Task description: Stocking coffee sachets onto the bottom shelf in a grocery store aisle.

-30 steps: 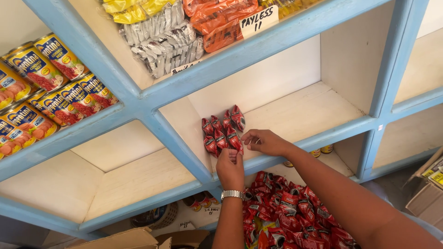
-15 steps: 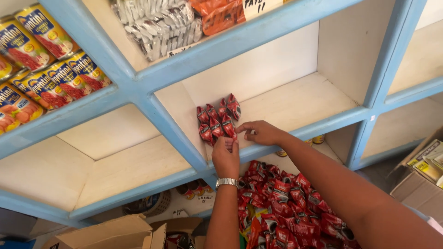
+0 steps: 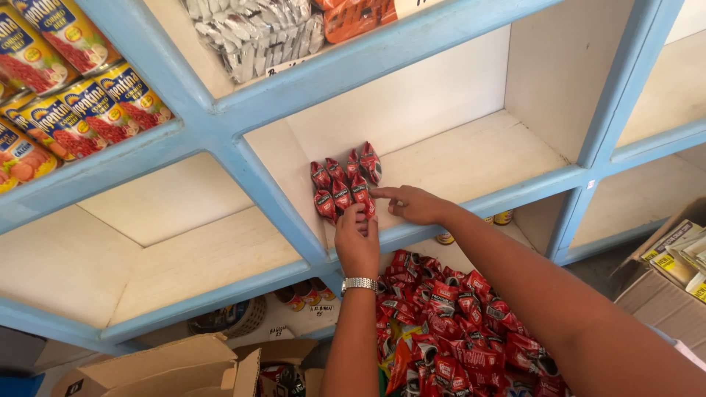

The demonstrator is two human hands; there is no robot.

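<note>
In the middle of the frame, a bunch of small shiny red packets (image 3: 344,184) stands in a row at the front left of a pale wooden shelf box with blue painted edges (image 3: 471,158). The left hand (image 3: 357,246), with a silver watch (image 3: 359,283) on its wrist, has its fingers (image 3: 358,217) closed on the front packets. The right hand (image 3: 413,204) lies flat beside them, one finger touching the row, gripping nothing. A big pile of red packets (image 3: 456,331) lies at the bottom. Colourful tin cans (image 3: 70,95) fill the upper left.
</note>
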